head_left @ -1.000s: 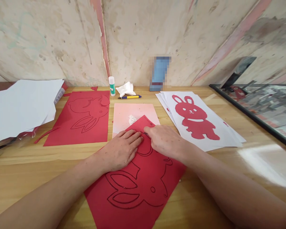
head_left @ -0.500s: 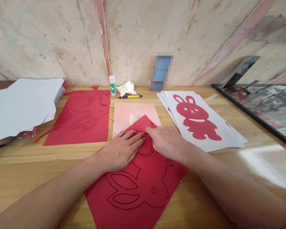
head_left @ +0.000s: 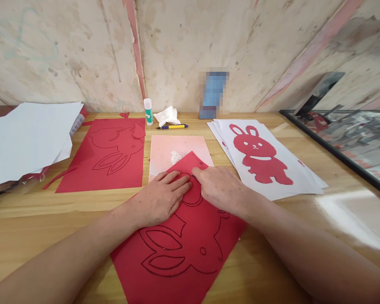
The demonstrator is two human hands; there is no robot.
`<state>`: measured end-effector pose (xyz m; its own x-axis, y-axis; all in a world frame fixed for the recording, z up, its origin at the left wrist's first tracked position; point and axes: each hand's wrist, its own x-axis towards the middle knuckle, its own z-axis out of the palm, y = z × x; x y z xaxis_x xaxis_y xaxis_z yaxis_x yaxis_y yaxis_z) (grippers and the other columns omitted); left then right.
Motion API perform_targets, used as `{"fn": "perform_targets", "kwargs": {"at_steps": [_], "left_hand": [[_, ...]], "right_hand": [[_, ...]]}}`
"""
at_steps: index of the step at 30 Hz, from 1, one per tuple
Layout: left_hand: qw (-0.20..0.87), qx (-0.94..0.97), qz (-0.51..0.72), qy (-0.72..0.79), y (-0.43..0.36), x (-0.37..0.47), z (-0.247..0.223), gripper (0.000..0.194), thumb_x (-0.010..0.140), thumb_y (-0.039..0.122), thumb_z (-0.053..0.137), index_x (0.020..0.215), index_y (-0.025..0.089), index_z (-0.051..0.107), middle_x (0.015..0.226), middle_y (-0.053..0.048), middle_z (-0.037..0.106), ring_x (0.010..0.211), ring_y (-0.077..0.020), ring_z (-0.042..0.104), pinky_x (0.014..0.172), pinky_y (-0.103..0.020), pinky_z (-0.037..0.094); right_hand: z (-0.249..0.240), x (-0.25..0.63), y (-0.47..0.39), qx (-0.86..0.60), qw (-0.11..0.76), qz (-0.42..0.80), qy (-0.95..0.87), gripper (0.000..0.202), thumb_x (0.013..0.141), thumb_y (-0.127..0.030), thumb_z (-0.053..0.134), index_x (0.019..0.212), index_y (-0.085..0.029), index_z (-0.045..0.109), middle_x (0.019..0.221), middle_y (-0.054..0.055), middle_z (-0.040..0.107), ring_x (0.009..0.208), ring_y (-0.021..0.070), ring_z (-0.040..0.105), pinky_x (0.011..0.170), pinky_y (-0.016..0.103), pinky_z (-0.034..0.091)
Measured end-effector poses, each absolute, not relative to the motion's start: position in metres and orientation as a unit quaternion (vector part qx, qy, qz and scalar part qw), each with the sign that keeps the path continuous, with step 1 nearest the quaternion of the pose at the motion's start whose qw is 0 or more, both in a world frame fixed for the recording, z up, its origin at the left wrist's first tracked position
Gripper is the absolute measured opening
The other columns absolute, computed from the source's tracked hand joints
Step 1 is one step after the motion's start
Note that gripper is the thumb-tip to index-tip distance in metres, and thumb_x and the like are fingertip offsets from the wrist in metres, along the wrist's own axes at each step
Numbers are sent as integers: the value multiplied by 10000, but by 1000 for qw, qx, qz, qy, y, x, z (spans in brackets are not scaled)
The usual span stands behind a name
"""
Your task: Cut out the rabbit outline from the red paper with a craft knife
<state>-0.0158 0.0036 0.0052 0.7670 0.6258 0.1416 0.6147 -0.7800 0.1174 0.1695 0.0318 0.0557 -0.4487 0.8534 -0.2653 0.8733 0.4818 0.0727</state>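
Note:
A red sheet of paper (head_left: 194, 228) with a rabbit outlined in black lies turned at an angle on the table. My left hand (head_left: 163, 196) rests flat on its upper part, fingers stretched out beside the curved outline. Close to those fingertips, my right hand (head_left: 221, 185) is closed with its knuckles down at the paper. A small dark bit shows at its fingertips, but what it grips is hidden. Under the sheet's far corner is a pink board (head_left: 180, 143) bearing a little heap of white scraps (head_left: 175, 157).
Another red sheet with a rabbit drawing (head_left: 126, 147) lies left, near white papers (head_left: 28, 139). A glue stick (head_left: 148, 112), crumpled tissue (head_left: 167, 115) and yellow-blue pen (head_left: 174, 126) stand or lie behind. Right are white sheets with a red rabbit cutout (head_left: 261, 154) and a black-framed panel (head_left: 335, 156).
The whole view has shifted very slightly. Both hands keep almost the same place on the red sheet, with the right one perhaps a touch further along the outline.

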Motion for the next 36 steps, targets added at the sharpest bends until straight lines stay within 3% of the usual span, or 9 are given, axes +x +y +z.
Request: {"fn": "perform_targets", "kwargs": {"at_steps": [25,32,36], "left_hand": [[30,939,91,330,3,-17,4,427,951,256,325,1354,150,413,1410,-73,432,1283,-288,360,1005,-445,335],[17,935,91,341,1,-20,1,436,948,252,335,1371,167,397,1424,-58,418,1285,-293,353,1017,-467,302],[12,928,86,361,0,-19,3,420,954,263,337,1360,187,415,1428,-45,414,1280,-304,348,1018,-510,270]], "right_hand": [[61,173,31,501,153,-53,850,231,833,-123,385,957,-169,574,738,77,648,701,198,615,513,278,267],[69,194,52,551,106,-55,826,268,937,-287,310,1006,-156,534,847,97,659,740,198,615,551,276,334],[60,201,58,552,104,-54,826,273,874,-373,461,1013,-144,517,906,111,650,831,232,615,581,281,360]]}}
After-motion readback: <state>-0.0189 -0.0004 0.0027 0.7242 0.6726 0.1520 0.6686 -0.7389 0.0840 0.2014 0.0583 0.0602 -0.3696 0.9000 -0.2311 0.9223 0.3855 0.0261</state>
